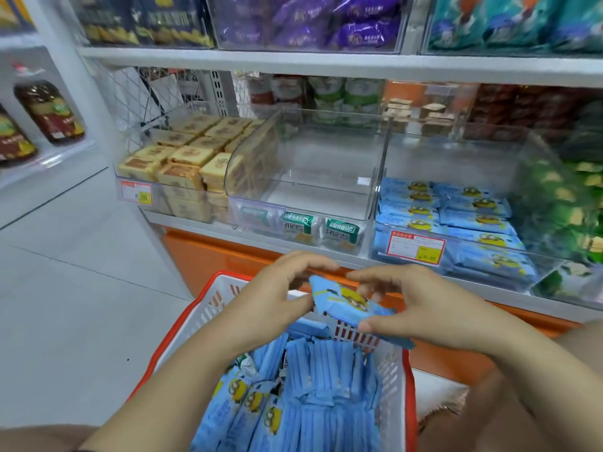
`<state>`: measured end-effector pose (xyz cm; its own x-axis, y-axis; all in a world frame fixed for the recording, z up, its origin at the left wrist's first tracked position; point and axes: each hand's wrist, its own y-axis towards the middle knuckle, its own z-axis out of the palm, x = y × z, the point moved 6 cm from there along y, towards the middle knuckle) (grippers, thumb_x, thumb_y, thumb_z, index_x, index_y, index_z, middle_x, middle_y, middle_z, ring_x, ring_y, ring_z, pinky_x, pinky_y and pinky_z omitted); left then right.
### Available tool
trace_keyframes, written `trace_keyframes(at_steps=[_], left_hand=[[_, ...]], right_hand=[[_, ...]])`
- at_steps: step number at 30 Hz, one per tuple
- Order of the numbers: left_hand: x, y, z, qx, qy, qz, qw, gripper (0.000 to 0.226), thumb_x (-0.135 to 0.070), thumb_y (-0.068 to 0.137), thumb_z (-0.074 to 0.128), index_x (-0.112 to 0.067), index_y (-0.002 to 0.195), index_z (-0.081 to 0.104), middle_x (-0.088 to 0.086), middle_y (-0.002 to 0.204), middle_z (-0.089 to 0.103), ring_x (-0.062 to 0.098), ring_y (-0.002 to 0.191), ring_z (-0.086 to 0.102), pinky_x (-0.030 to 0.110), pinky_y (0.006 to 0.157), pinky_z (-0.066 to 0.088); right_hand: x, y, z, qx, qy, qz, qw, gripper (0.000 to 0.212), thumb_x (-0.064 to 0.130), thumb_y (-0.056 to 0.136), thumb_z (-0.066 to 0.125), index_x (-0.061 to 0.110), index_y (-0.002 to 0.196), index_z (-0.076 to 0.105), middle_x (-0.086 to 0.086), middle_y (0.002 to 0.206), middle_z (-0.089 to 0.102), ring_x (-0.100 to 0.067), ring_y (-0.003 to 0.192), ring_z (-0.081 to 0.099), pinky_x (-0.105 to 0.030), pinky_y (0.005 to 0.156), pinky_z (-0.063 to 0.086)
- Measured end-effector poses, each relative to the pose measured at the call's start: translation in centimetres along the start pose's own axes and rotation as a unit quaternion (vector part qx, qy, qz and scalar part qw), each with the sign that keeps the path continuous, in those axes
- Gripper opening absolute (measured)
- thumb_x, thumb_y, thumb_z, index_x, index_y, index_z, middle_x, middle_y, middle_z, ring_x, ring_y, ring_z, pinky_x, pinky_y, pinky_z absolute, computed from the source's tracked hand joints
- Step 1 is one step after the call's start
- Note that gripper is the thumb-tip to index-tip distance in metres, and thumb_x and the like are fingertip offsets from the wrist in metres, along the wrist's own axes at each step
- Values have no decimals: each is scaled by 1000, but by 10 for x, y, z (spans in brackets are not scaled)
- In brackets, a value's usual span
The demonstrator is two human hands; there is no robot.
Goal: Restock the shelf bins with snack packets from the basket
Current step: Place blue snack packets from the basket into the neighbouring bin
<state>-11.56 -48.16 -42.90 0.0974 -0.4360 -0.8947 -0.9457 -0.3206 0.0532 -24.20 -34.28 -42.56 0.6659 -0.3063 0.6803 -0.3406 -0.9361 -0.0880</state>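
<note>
A red-rimmed white basket (202, 308) sits below me, filled with several blue snack packets (313, 380) printed with a yellow cartoon figure. Above its far rim, both hands hold a small stack of the same blue packets (346, 303). My left hand (277, 291) grips the stack's left end, and my right hand (421, 305) pinches its right end with thumb underneath. Straight ahead on the shelf, a clear bin (456, 252) at the right holds more of these blue packets (456, 210).
The middle clear bin (313, 177) holds only a few green-and-white packets (319, 228) at its front. The left bin holds yellow cake packs (182, 161). Green packets (574, 203) fill the far right. An orange base (202, 252) runs under the shelf. Oil bottles (45, 109) stand at left.
</note>
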Motion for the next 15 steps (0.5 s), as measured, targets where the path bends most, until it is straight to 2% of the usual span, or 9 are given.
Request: trace_keyframes(at_steps=[3,5,8,10,11,13,15], left_hand=[[0,4,-5,-64,-97,-25,993,58,17,93,48,-28,129,54,-1,128,62,10,108,66,30,92,52],[-3,9,-1,-70,-141,-30,987,57,15,92,50,-26,132,53,-4,127,65,12,111,66,37,97,51],[-11,18,9,-65,-261,-38,962,42,-10,87,64,-22,127,58,-2,119,71,19,113,66,39,99,51],[-17,26,11,-77,-308,-37,948,49,-28,76,71,-22,123,61,-3,115,72,18,110,67,36,94,54],[-21,31,10,-88,-301,-28,949,49,-30,74,74,-23,121,62,-5,112,72,17,107,68,34,92,56],[-31,40,9,-105,-266,-8,958,40,-23,82,78,-22,118,62,-5,106,71,11,99,70,31,90,57],[-38,47,9,-112,-248,7,962,34,-6,87,69,-20,118,59,-4,109,68,0,90,69,23,85,56]], right_hand=[[15,2,-19,-114,-89,-34,989,72,48,71,81,34,136,54,22,105,57,1,93,55,-18,85,45],[25,7,-29,-180,-129,-50,974,72,46,73,81,31,138,53,17,105,55,-5,98,53,-24,87,44],[40,13,-41,-279,-156,-82,944,64,47,74,77,31,132,55,12,103,57,-9,97,53,-29,80,45],[48,17,-47,-330,-128,-83,931,60,48,73,77,34,128,55,15,99,55,-3,89,50,-25,74,42],[50,21,-51,-345,-95,-78,931,59,46,73,79,35,125,55,17,98,54,-1,86,49,-23,73,42],[50,27,-56,-369,-11,-63,927,55,41,72,83,36,120,56,17,95,55,-1,81,50,-22,73,44],[44,33,-63,-388,94,-30,916,52,36,72,84,35,116,57,15,90,55,-4,74,51,-23,71,47]])
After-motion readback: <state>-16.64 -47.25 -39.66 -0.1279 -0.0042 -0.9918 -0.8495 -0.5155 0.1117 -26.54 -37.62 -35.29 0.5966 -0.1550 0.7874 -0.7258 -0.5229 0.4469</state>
